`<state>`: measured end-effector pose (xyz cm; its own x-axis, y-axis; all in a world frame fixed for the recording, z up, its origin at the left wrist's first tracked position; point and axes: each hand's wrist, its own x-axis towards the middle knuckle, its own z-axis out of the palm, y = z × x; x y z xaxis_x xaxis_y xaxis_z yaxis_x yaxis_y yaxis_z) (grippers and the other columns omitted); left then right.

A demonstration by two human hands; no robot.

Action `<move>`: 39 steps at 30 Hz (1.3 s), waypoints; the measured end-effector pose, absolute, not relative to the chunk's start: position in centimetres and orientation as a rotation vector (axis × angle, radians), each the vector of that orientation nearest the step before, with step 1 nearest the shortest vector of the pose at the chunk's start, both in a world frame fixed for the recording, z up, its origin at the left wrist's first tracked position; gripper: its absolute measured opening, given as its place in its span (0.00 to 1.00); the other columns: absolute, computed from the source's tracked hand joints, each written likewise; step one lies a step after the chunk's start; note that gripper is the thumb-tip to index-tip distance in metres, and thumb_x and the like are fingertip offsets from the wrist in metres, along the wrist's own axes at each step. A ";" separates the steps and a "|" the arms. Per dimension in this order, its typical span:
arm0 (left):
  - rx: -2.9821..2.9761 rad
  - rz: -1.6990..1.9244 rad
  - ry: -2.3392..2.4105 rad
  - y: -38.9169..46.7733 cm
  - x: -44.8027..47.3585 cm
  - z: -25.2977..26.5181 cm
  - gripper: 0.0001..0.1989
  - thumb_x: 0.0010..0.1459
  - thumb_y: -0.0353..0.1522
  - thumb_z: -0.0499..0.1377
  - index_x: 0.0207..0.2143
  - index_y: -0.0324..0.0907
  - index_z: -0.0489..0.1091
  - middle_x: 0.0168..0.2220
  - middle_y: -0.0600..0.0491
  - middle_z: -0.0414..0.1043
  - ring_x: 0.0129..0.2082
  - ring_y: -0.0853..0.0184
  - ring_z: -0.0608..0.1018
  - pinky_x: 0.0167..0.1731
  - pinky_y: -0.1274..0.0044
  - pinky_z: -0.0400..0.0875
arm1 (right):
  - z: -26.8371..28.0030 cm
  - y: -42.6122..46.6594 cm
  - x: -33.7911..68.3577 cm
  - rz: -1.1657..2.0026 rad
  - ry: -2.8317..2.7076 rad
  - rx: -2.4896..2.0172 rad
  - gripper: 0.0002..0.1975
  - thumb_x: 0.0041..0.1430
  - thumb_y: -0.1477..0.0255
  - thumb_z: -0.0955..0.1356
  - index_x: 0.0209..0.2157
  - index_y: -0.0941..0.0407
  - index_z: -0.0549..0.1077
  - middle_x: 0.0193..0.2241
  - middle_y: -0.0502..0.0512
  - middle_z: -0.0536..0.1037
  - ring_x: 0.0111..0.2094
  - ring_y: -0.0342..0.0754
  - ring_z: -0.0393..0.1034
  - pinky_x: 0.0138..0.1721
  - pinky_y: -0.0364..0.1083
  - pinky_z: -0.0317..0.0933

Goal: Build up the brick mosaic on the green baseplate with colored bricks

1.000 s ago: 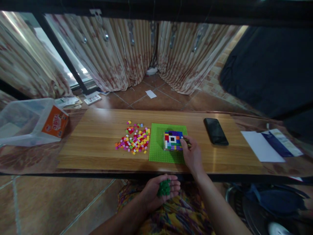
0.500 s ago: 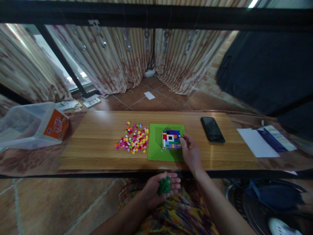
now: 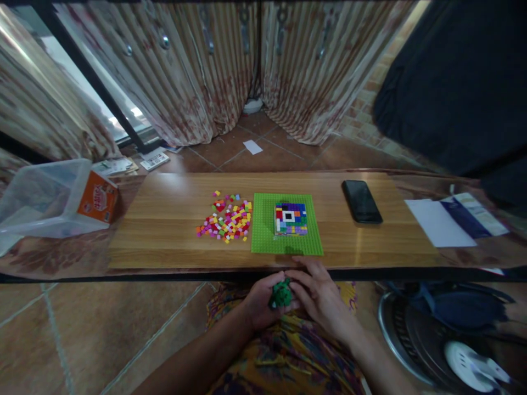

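Note:
My left hand is cupped palm up over my lap, just below the table's front edge. A small heap of dark green toy bricks rests in it. Over that heap comes my right hand, its fingers apart and their tips beside the green bricks; I see nothing held in it. On the table lies a bright green baseplate. It carries a square block of many-coloured bricks with a white ring around a black centre on top.
Left of the baseplate, loose coloured bricks lie scattered on the wooden table. A black phone is to the right, with papers beyond it. A clear plastic box lies at the far left.
My right hand has left the many-coloured block and moved down and back to the green bricks in my left hand. The view has tilted down slightly.

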<state>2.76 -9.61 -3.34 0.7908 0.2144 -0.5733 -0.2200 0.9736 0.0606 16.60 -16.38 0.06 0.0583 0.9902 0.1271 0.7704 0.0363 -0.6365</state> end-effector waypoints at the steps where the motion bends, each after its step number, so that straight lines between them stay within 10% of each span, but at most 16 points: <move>1: -0.014 0.232 0.633 -9.6 2.8 -3.5 0.09 0.57 0.32 0.54 0.37 0.37 0.69 0.32 0.50 0.74 0.31 0.68 0.75 0.45 0.70 0.65 | -0.1 -16.4 16.5 0.505 -1.777 -1.791 0.14 0.59 0.72 0.62 0.45 0.49 0.73 0.52 0.57 0.67 0.52 0.54 0.61 0.51 0.58 0.60; 13: -0.056 0.233 0.636 -9.4 2.5 -3.8 0.09 0.56 0.31 0.55 0.38 0.36 0.69 0.33 0.50 0.75 0.34 0.68 0.76 0.44 0.72 0.65 | -0.3 -16.1 16.3 0.621 -1.554 -1.769 0.08 0.58 0.71 0.63 0.37 0.51 0.73 0.48 0.57 0.71 0.49 0.52 0.66 0.47 0.53 0.64; 27: 0.085 0.155 0.668 -8.9 2.3 -3.3 0.17 0.56 0.34 0.54 0.45 0.32 0.68 0.44 0.41 0.73 0.39 0.63 0.77 0.43 0.73 0.65 | -0.4 -12.9 19.9 0.784 -0.598 -1.543 0.15 0.44 0.62 0.73 0.31 0.57 0.74 0.22 0.50 0.75 0.23 0.45 0.70 0.26 0.46 0.68; 39: 0.089 0.167 0.721 -9.0 2.3 -3.1 0.15 0.54 0.32 0.56 0.42 0.32 0.70 0.40 0.43 0.75 0.35 0.65 0.77 0.42 0.74 0.65 | -1.7 -8.8 21.8 0.514 -0.798 -1.583 0.10 0.45 0.66 0.71 0.31 0.55 0.78 0.32 0.54 0.76 0.33 0.46 0.69 0.35 0.47 0.64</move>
